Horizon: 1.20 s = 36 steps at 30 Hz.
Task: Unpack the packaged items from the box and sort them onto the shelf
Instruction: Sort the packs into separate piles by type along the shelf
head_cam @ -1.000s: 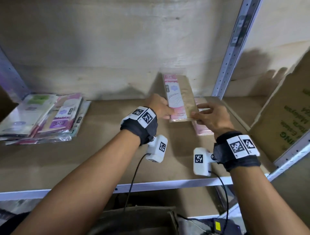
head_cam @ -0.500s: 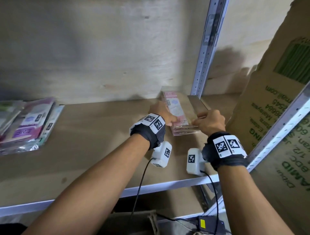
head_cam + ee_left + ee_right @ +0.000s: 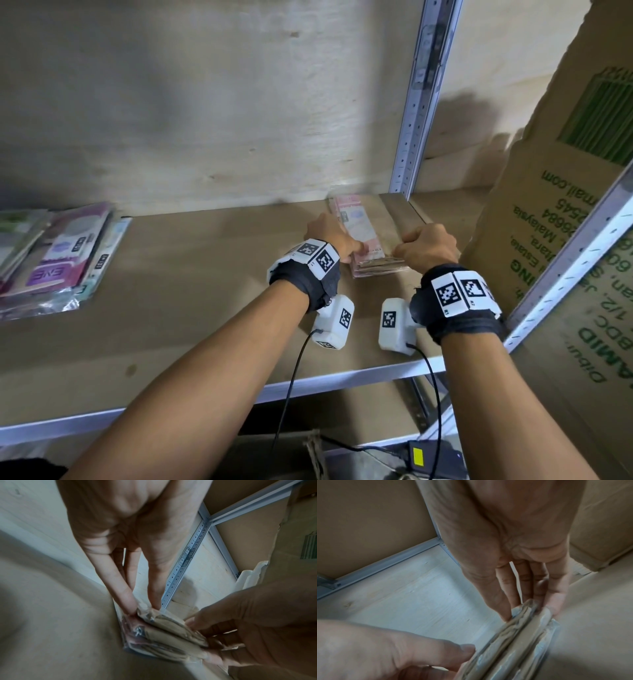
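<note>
A stack of pink and brown packets [image 3: 359, 228] in clear wrap lies flat on the shelf board [image 3: 205, 274], near the right upright. My left hand [image 3: 356, 248] holds the stack's near left corner, thumb on top. My right hand [image 3: 400, 248] holds the near right corner, knuckles raised. In the left wrist view the left hand [image 3: 145, 608] pinches the top packets of the stack [image 3: 163, 635] between thumb and straight fingers. In the right wrist view the right hand [image 3: 532, 609] has its thumb on one face of the stack [image 3: 513, 642] and its fingers on the other.
A second pile of purple, pink and green packets [image 3: 58, 260] lies at the shelf's left end. A large cardboard box [image 3: 555, 222] stands just right of the hands, behind a metal rail. The grey upright [image 3: 416, 120] rises behind the stack. A power adapter [image 3: 431, 457] lies below.
The raised packet in my left hand has come down onto the pink packet beneath it. Both hands have closed in on the near corners of the stack.
</note>
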### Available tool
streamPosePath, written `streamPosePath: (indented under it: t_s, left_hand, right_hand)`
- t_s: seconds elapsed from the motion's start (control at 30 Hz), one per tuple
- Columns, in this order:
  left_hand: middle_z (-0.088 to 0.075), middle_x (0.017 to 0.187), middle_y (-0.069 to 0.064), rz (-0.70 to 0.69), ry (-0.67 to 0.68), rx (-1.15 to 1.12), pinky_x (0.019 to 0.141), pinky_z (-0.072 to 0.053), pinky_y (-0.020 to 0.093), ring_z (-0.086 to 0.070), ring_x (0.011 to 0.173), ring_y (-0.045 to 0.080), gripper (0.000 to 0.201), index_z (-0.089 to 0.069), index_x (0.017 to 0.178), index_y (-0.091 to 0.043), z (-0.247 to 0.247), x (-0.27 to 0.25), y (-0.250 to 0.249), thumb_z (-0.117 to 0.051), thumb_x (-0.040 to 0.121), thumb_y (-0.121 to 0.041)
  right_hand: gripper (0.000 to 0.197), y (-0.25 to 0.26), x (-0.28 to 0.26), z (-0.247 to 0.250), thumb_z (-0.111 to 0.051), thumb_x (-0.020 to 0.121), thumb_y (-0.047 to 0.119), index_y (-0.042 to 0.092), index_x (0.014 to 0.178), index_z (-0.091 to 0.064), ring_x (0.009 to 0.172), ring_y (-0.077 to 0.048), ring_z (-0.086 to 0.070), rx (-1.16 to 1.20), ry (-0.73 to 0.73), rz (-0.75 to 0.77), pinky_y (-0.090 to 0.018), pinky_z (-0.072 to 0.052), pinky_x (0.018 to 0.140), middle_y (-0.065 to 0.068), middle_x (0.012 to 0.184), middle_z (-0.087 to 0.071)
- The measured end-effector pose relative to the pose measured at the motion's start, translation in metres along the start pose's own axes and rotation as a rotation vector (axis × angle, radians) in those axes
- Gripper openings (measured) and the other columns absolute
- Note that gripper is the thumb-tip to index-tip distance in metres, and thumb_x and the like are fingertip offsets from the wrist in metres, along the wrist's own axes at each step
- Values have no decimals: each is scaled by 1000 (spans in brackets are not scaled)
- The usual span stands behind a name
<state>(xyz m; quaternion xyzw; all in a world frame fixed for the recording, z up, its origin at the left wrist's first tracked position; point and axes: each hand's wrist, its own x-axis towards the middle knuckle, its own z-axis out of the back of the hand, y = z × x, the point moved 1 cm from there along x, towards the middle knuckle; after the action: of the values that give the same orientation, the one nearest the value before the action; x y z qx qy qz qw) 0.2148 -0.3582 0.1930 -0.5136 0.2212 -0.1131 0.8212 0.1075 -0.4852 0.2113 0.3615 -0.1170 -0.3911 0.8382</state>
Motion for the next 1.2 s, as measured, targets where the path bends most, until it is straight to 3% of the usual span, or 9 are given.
streamPosePath:
  t_s: [0.23,0.37,0.43,0.5,0.63,0.77,0.9,1.13,1.2]
  left_hand:
    - [-70,118,18,14,12,-49,89,-59,43,-72,100,32,53,-63,117,1,4,-8,-2,-88,71,-9]
    - [-73,101,10,-20,-77,-51,77,-63,36,-76,79,23,30,-62,83,-14,31,-21,1,-89,72,-20]
    - [-73,95,8,-37,-116,-52,77,-63,33,-77,74,20,32,-64,90,-14,55,-31,9,-88,73,-26]
    - [-74,94,10,-52,-161,-54,78,-63,35,-77,74,20,36,-68,102,-8,85,-44,22,-85,77,-26]
    - [-68,72,5,-21,-275,-109,78,-62,37,-67,64,17,16,-73,90,-2,157,-72,65,-80,81,-13]
    - [-72,81,13,24,-435,-136,74,-61,35,-66,69,21,10,-73,92,-4,237,-101,109,-71,90,-13]
    - [-72,80,12,-9,-596,-176,68,-57,31,-63,64,19,18,-70,74,-13,308,-127,125,-65,92,-16]
    - [-75,66,-3,0,-800,-134,62,-58,21,-71,58,10,20,-72,65,-17,388,-160,145,-69,83,-25]
    - [-75,65,-1,-11,-818,-158,71,-61,30,-72,62,18,22,-73,65,-15,401,-167,151,-69,84,-24]
  right_hand:
    - [27,8,-6,5,-69,86,13,4,112,-68,93,-26,-55,-39,10,19,-31,-47,81,-12,104,-62]
    - [34,25,-13,2,-65,88,17,10,121,-65,110,-29,-55,-20,-91,96,-37,-49,96,-13,122,-61]
    - [30,38,-19,-6,-66,88,17,14,117,-68,118,-28,-55,4,-162,195,-37,-46,102,-11,125,-62]
    - [19,53,-30,-18,-66,87,13,14,105,-72,104,-22,-63,44,-192,334,-30,-50,95,-6,111,-70]
    - [11,88,-70,-61,-65,87,10,15,91,-74,71,-8,-62,157,64,499,-12,-45,66,4,80,-69]
    - [10,116,-110,-114,-62,90,2,-2,95,-70,66,-22,-59,277,466,463,-31,-48,58,-10,75,-66]
    - [12,151,-132,-166,-60,93,-1,-10,100,-65,63,-26,-58,251,632,427,-35,-52,60,-16,75,-62]
    - [16,245,-161,-262,-62,95,13,1,87,-57,54,-25,-57,277,745,365,-40,-57,61,-15,71,-58]
    - [27,270,-169,-289,-66,93,26,1,88,-57,60,-27,-61,243,750,352,-45,-59,69,-14,73,-60]
